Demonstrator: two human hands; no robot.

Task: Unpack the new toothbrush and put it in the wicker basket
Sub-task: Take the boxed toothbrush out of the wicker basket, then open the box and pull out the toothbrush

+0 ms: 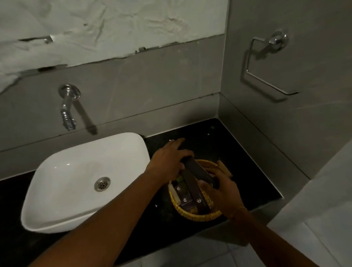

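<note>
A yellow wicker basket (197, 216) sits on the black counter right of the sink. Several long dark boxes with small logos (192, 187) lie in it. One dark slim box (198, 170) is lifted at an angle above the basket, presumably the toothbrush pack. My left hand (169, 159) grips its far end from above. My right hand (223, 190) holds its near end over the basket's right side. The toothbrush itself is not visible.
A white square basin (68, 186) stands left of the basket, with a chrome wall tap (68, 109) above it. A small tan object (224, 168) lies behind the basket. A chrome towel ring (267, 66) hangs on the right wall, close to the counter's corner.
</note>
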